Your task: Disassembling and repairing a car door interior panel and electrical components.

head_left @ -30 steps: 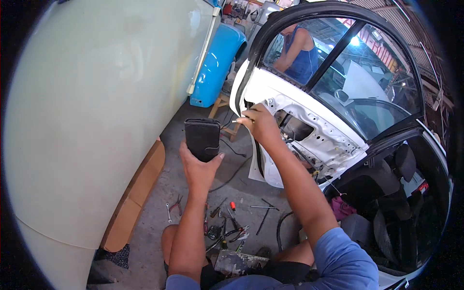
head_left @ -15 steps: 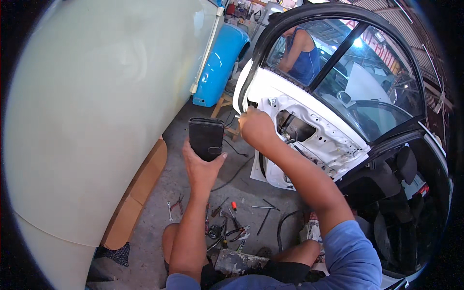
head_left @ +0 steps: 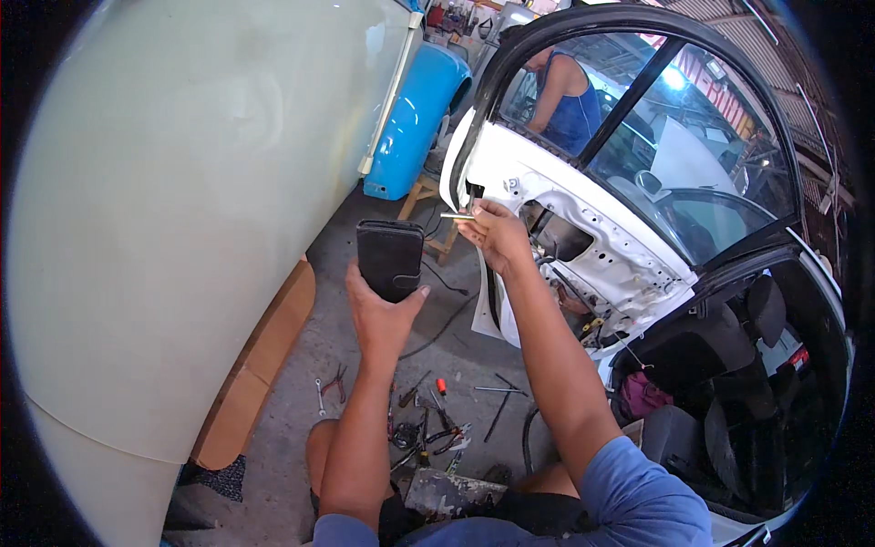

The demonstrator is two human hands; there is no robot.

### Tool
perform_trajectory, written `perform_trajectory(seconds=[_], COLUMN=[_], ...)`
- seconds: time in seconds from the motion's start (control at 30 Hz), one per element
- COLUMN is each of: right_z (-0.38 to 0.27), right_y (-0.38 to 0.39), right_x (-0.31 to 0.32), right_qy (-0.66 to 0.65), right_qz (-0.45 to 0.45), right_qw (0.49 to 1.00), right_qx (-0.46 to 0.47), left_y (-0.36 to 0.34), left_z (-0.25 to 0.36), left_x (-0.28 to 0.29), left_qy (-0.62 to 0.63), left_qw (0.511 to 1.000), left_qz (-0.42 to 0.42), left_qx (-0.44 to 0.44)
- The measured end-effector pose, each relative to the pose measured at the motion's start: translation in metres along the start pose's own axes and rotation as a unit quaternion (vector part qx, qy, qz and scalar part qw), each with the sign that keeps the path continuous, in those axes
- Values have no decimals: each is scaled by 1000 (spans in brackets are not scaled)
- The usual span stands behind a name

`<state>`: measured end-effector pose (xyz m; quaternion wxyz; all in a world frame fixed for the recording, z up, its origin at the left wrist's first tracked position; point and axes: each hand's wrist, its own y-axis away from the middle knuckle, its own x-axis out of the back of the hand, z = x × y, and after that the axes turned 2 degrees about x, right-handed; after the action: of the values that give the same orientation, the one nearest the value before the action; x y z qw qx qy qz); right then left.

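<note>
My left hand (head_left: 381,314) is wrapped round the lower part of a phone in a black flip case (head_left: 389,257), held upright with its clasp toward me. Pinched in the fingers of my right hand (head_left: 498,235) is a short, thin metal rod (head_left: 456,217), whose free end points left. This hand is in front of the latch-side edge of a white car door (head_left: 533,164). The door's inner trim is off, baring its metal panel with holes and wiring. I cannot tell whether the rod touches the door.
Left of me stands a large pale car panel (head_left: 173,201), with brown cardboard (head_left: 251,374) below it. Pliers (head_left: 451,438), a wrench (head_left: 320,397) and a T-handle tool (head_left: 499,406) lie on the floor. Behind are a blue car panel (head_left: 415,118) and a person in blue (head_left: 574,114).
My right hand has turned and drawn slightly down from the door edge, bringing the metal rod into plain sight. My right forearm has swung left. The left hand and phone have hardly moved.
</note>
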<state>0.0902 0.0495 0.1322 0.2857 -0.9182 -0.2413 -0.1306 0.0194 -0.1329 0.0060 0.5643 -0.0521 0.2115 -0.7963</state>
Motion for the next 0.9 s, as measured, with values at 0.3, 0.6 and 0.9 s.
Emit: perform_trajectory(seconds=[0.3,0.6,0.9], right_z=[-12,37,-26], right_y=[-2,-16,-3], right_x=[2,-21,-28], right_qy=[609,228,187], right_qz=[-80,15,-76], right_qw=[701,952,979], right_qx=[363,205,-32], left_y=[1,4,-2], left_z=[-3,4,2], left_x=[1,-7,4], left_qy=[8,-1,6], left_qw=[1000,1000,1000], left_qz=[-1,-4,-2], left_qx=[2,-12,13])
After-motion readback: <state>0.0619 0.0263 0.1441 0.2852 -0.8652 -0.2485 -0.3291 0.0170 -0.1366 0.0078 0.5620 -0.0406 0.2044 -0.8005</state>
